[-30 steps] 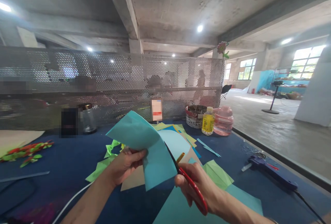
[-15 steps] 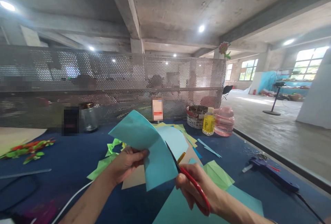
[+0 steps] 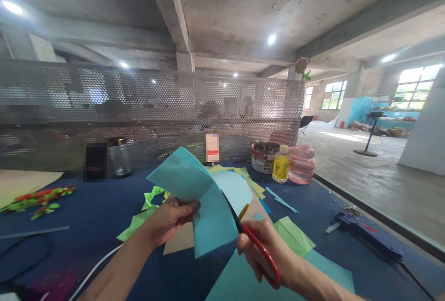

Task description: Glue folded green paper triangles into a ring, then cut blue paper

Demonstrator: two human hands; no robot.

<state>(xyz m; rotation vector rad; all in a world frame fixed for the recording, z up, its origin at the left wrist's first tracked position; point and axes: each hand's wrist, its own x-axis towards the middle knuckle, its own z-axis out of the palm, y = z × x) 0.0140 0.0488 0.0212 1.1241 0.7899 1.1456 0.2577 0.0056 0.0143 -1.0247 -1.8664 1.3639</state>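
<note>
My left hand (image 3: pixel 169 219) pinches a teal sheet of paper (image 3: pixel 198 199) by its left edge and holds it up above the blue table (image 3: pixel 86 213). My right hand (image 3: pixel 269 252) grips red-handled scissors (image 3: pixel 255 245). Their dark blades point up and left and meet the paper's right edge. A pale blue piece (image 3: pixel 236 190) curls away to the right of the blades.
Green, yellow, tan and teal paper scraps (image 3: pixel 292 234) lie under my hands. A blue glue gun (image 3: pixel 365 234) rests at the right edge. A basket (image 3: pixel 262 155), yellow bottle (image 3: pixel 280 163), pink container (image 3: pixel 301 162) and glass jar (image 3: pixel 118 156) stand by the perforated metal screen (image 3: pixel 104 106).
Hands, paper and scissors hold almost the same pose. The view has shifted slightly.
</note>
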